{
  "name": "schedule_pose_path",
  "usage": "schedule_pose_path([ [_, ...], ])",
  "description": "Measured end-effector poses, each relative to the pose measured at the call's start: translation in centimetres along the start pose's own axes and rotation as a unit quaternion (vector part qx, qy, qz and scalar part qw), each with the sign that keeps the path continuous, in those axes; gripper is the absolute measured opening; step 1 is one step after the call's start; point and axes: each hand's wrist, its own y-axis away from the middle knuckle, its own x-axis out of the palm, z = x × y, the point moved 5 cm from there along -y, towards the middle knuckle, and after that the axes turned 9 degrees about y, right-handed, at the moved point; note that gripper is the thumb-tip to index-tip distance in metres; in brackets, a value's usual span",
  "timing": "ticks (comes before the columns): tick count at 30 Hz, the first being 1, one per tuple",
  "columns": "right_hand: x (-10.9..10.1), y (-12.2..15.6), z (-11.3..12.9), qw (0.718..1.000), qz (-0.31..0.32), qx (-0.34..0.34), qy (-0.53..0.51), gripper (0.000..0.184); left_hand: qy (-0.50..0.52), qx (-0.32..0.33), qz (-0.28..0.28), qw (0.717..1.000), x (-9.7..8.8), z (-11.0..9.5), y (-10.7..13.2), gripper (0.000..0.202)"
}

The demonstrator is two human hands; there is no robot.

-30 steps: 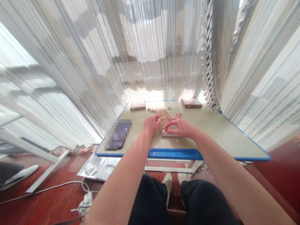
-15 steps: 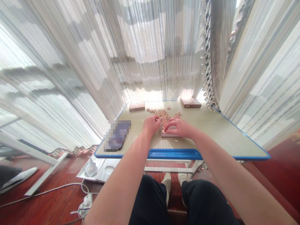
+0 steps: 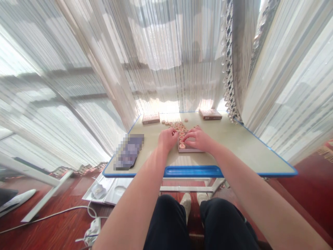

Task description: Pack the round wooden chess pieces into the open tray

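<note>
A shallow open box (image 3: 191, 150) stands near the table's front edge. Along its left side runs a row of round Chinese chess pieces (image 3: 182, 146) with red markings. My left hand (image 3: 168, 138) is closed beside the box's left wall, fingers curled; whatever they hold, if anything, is hidden. Over the box reaches my right hand (image 3: 198, 139), thumb and fingers apart, fingertips at a piece in the middle of the row. It covers much of the box's inside. Behind both hands lies a loose heap of more pieces (image 3: 178, 125).
Two flat boxes stand at the table's far side, one left (image 3: 151, 118) and one right (image 3: 210, 114). A blurred-out dark phone-like slab (image 3: 129, 151) lies at left. The blue pencil groove (image 3: 192, 171) edges the front. Curtains (image 3: 161, 52) hang behind; a white power strip (image 3: 93, 229) lies on the floor.
My right fingertips have moved from the nearest piece in the row to one farther back, leaving the nearest piece uncovered. My left hand has stayed by the box. The view has shifted slightly.
</note>
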Motion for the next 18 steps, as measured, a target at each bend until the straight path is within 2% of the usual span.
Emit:
schedule_pose_path([
  [8,0.22,-0.18,-0.16,1.0,0.0,0.004,-0.003,0.01,-0.018,0.011,0.002,1.0,0.31,0.02,-0.04,0.024],
  [14,-0.12,-0.22,-0.33,0.999,0.007,0.039,0.012,0.02,-0.014,0.005,0.008,1.0,0.23,-0.18,0.19,0.026],
  [18,-0.33,-0.32,-0.63,0.999,-0.01,0.044,0.016,0.016,-0.01,0.007,0.006,1.0,0.25,-0.2,0.26,0.026],
])
